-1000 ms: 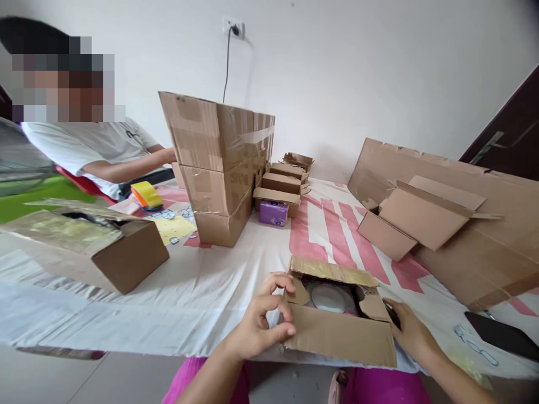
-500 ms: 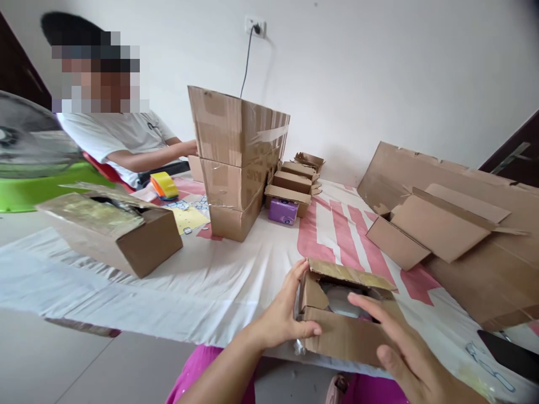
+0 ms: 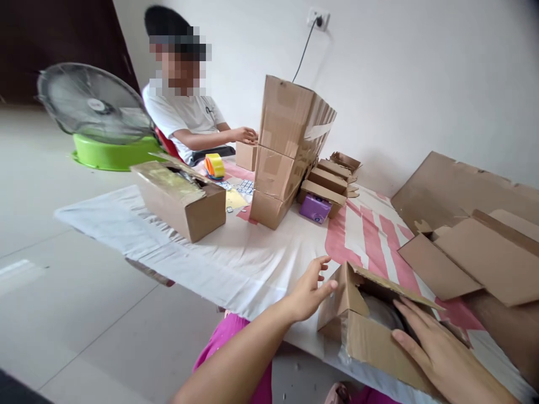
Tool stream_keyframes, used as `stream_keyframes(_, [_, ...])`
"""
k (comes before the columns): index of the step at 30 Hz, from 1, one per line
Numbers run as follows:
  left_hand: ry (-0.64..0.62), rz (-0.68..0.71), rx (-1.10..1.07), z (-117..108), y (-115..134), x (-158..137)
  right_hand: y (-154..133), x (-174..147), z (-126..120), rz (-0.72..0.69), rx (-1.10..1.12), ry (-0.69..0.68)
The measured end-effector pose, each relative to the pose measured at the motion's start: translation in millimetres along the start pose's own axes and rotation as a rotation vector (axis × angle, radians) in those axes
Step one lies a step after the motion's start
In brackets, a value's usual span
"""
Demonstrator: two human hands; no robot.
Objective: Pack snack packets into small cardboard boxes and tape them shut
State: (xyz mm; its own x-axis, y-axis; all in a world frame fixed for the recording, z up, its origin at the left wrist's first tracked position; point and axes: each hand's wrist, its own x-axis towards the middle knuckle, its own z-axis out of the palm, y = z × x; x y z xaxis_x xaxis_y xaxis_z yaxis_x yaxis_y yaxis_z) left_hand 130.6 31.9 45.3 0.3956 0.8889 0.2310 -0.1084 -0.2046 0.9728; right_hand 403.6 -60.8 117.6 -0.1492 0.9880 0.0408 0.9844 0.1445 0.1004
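A small cardboard box (image 3: 374, 345) stands near the table's front edge, its top flaps parted and clear tape hanging off one corner. A smooth, dark grey rounded thing (image 3: 374, 310) shows inside; its kind I cannot make out. My left hand (image 3: 309, 289) is open beside the box's left end, thumb and fingers apart, holding nothing. Across the box's opening lies my right hand (image 3: 442, 348), fingers stretched out, the fingertips at the gap over the grey thing. It grips nothing that I can see.
Another taped box (image 3: 181, 202) stands to the left. Stacked tall boxes (image 3: 275, 163) rise mid-table, beside a purple pack (image 3: 315, 209) and small open boxes. Large cardboard (image 3: 484, 252) covers the right. A person (image 3: 185, 120) sits at the far side, hands by a box (image 3: 246, 155).
The view has swung left. My left hand has come off the box's left end. My right hand has lowered from above the opening onto it.
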Motion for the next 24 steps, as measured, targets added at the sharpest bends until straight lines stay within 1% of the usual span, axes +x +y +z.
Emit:
stream_keyframes(2, [0.11,-0.116,0.05,0,-3,5,12,-3,7,0.012,0.012,0.072])
stream_keyframes(3, [0.136,-0.155,0.078,1,-4,6,17,-4,9,0.003,0.013,0.132])
stream_keyframes(5, [0.133,-0.185,0.119,1,-7,8,28,-6,15,-0.001,0.006,0.263])
stream_keyframes(6, [0.115,-0.188,0.129,2,-8,9,33,-6,18,0.01,0.014,0.303])
stream_keyframes(7, [0.096,-0.19,0.136,3,-8,8,39,-6,21,0.026,0.039,0.31])
stream_keyframes(8, [0.075,-0.193,0.146,3,-9,8,44,-7,25,0.046,0.081,0.281])
stream_keyframes(11, [0.008,-0.198,0.164,6,-8,8,55,-7,34,0.09,0.246,0.129])
stream_keyframes(12, [-0.011,-0.198,0.165,7,-8,8,57,-7,37,0.103,0.282,0.104])
stream_keyframes(17, [-0.038,-0.202,0.155,9,-13,12,51,-8,36,0.159,0.346,0.127])
stream_keyframes(24, [-0.043,-0.195,0.144,9,-17,13,43,-6,31,0.168,0.399,0.132])
